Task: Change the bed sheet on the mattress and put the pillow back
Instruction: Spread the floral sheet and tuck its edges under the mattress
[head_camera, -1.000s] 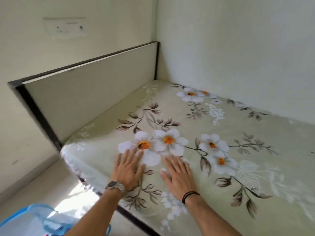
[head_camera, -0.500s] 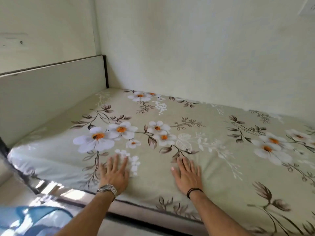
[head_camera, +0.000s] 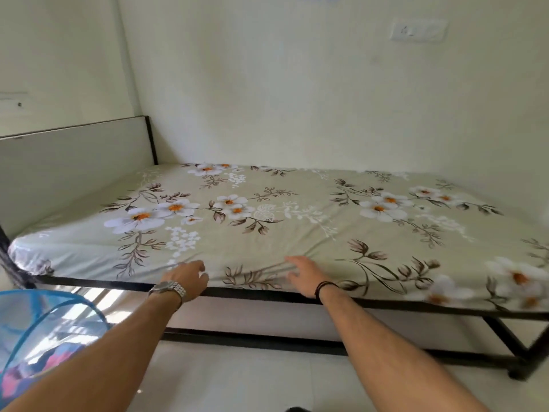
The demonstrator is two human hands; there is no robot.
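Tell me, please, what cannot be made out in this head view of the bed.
- Pillow: none in the head view; whether it lies out of frame is unknown.
- Floral bed sheet: its right end is cut off by the frame edge.
- Left hand and right hand: fingertips blurred, so contact with the sheet is unclear.
- Blue mesh basket: cropped at the left edge, contents indistinct.

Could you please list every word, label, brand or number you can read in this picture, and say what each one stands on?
No text can be read in this view.
Wristwatch on the left wrist: the dial is turned away, no brand visible.
Switch plate on the wall: faint marks, too blurred to read.
Bed sheet: floral print only, no lettering.
Blue mesh basket: no label visible.
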